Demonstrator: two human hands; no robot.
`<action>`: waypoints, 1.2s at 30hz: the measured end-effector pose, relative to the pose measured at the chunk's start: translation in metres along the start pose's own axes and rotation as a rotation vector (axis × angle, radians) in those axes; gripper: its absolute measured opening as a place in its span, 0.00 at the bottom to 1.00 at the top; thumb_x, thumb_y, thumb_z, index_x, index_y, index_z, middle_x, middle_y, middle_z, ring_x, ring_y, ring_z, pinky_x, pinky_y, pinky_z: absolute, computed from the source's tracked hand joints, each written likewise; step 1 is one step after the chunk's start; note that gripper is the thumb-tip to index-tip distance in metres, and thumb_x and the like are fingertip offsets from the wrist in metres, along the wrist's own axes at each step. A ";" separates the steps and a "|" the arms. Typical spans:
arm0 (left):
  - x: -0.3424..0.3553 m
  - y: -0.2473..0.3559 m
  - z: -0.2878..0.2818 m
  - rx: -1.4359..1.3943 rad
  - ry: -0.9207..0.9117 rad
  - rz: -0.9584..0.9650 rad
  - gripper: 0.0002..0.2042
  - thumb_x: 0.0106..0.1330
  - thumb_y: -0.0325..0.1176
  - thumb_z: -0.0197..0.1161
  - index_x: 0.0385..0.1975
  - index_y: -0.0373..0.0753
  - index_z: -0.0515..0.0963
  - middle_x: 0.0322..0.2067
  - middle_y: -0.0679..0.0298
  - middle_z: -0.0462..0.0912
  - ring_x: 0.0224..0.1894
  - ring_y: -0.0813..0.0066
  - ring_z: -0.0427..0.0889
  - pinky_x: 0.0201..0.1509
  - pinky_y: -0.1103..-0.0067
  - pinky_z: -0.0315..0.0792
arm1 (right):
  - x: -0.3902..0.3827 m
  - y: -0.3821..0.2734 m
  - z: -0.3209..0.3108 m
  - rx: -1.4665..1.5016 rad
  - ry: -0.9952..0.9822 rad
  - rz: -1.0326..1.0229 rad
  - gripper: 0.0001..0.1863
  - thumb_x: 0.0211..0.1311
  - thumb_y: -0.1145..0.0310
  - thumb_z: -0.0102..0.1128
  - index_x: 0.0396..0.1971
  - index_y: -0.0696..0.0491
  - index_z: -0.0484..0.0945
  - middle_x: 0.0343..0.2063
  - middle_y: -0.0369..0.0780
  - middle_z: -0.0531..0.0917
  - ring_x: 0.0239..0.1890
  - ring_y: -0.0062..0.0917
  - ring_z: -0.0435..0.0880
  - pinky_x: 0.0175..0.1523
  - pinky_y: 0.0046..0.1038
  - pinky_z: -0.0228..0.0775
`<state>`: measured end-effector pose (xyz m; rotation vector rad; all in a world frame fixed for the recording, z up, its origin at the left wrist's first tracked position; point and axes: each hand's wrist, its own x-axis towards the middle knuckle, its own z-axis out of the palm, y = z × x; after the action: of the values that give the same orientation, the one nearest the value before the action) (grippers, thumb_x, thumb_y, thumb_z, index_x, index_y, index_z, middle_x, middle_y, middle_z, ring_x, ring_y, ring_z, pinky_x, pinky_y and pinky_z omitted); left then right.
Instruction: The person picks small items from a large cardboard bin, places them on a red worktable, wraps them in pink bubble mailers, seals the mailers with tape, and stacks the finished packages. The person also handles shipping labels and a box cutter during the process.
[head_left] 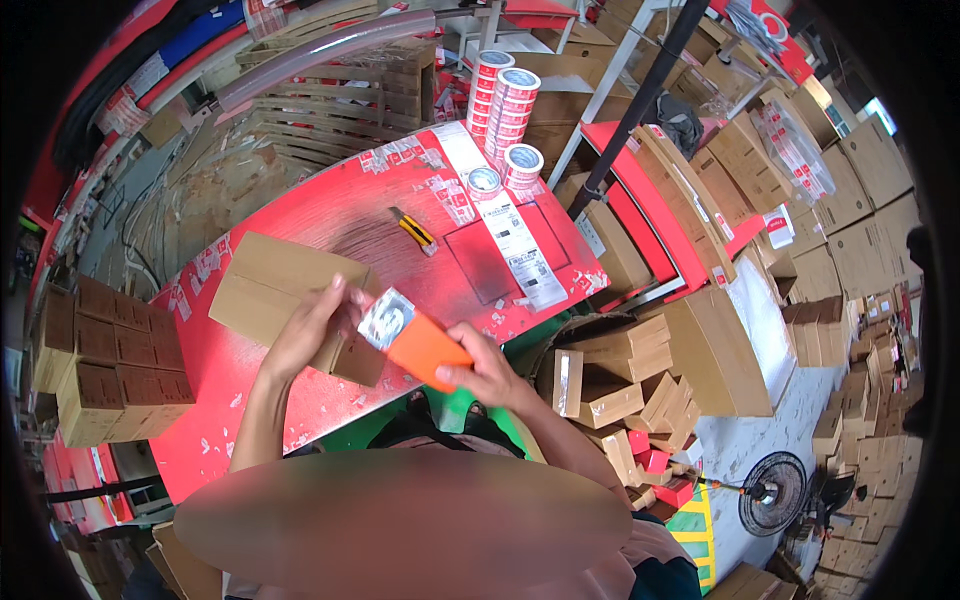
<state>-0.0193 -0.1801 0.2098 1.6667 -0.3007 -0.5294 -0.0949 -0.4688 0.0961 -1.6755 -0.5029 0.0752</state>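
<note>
My right hand [487,368] is closed round an orange tape dispenser [430,350], held tilted above the near edge of a red table [330,235]. A shiny whitish roll of tape [387,318] shows at the dispenser's left end. Close by that roll, my left hand [325,325] has its fingers curled together; whatever they pinch is too small to make out. Under my left hand lies a closed brown cardboard box [285,290], partly covered by the hand. A yellow and black box cutter [412,231] rests on the table beyond the dispenser.
Tape rolls stand in stacks [508,110] at the table's far right, beside a strip of printed labels [520,250]. Stacked cartons [115,365] rise at the left. On the right, a large carton [715,350] stands near a heap of small boxes [625,395] and a floor fan [770,493].
</note>
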 end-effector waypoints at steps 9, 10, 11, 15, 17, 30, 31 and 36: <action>-0.017 0.007 -0.061 -0.245 0.482 0.088 0.09 0.73 0.34 0.58 0.33 0.37 0.79 0.31 0.65 0.84 0.35 0.75 0.85 0.45 0.76 0.80 | 0.059 -0.110 0.012 0.011 -0.193 0.028 0.21 0.63 0.61 0.69 0.47 0.56 0.71 0.36 0.39 0.79 0.34 0.19 0.77 0.38 0.25 0.70; -0.018 0.010 -0.104 -0.126 0.561 0.182 0.10 0.73 0.34 0.59 0.33 0.35 0.81 0.31 0.64 0.84 0.33 0.77 0.83 0.41 0.78 0.78 | 0.060 -0.122 0.009 0.323 -0.143 0.500 0.18 0.64 0.64 0.67 0.46 0.56 0.72 0.36 0.39 0.81 0.33 0.19 0.80 0.33 0.24 0.73; -0.022 0.014 -0.150 0.096 0.709 0.098 0.09 0.72 0.34 0.59 0.34 0.35 0.81 0.28 0.69 0.82 0.29 0.82 0.78 0.34 0.82 0.72 | 0.072 -0.129 0.003 0.073 -0.139 0.573 0.15 0.65 0.66 0.65 0.44 0.56 0.72 0.33 0.39 0.82 0.28 0.17 0.82 0.27 0.21 0.75; -0.025 -0.044 -0.281 0.167 0.632 0.077 0.12 0.71 0.42 0.62 0.30 0.40 0.77 0.21 0.74 0.74 0.21 0.88 0.67 0.22 0.84 0.61 | 0.134 -0.133 0.041 0.193 -0.208 0.387 0.13 0.66 0.66 0.64 0.35 0.58 0.70 0.23 0.39 0.81 0.18 0.17 0.80 0.20 0.22 0.69; -0.018 -0.083 -0.326 0.168 0.724 0.002 0.13 0.71 0.43 0.62 0.29 0.40 0.78 0.21 0.74 0.73 0.20 0.87 0.65 0.21 0.82 0.58 | 0.168 -0.130 0.067 0.249 -0.249 0.285 0.14 0.67 0.65 0.63 0.37 0.59 0.70 0.23 0.39 0.81 0.16 0.16 0.79 0.19 0.22 0.69; -0.006 -0.148 -0.269 0.594 0.462 -0.384 0.38 0.69 0.68 0.48 0.48 0.32 0.83 0.42 0.47 0.86 0.43 0.56 0.85 0.50 0.67 0.76 | 0.195 -0.101 0.072 -0.102 -0.342 0.354 0.25 0.65 0.50 0.64 0.42 0.61 0.75 0.34 0.41 0.81 0.38 0.22 0.82 0.43 0.28 0.74; -0.005 -0.139 -0.248 0.576 0.394 -0.364 0.39 0.69 0.69 0.45 0.49 0.32 0.82 0.42 0.48 0.86 0.45 0.56 0.84 0.53 0.67 0.75 | 0.180 -0.098 0.065 0.048 -0.344 0.313 0.26 0.65 0.50 0.64 0.43 0.61 0.75 0.34 0.41 0.81 0.39 0.23 0.82 0.44 0.29 0.74; -0.008 -0.116 -0.191 0.452 0.456 -0.281 0.40 0.69 0.69 0.45 0.55 0.34 0.80 0.50 0.46 0.83 0.55 0.57 0.80 0.63 0.69 0.69 | 0.041 -0.049 0.001 -0.060 -0.135 0.204 0.19 0.61 0.64 0.67 0.46 0.61 0.79 0.34 0.38 0.86 0.37 0.25 0.85 0.49 0.30 0.76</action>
<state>0.0582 0.0073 0.1158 2.2303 0.1661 -0.2806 -0.0718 -0.4483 0.1522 -1.7843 -0.4367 0.3269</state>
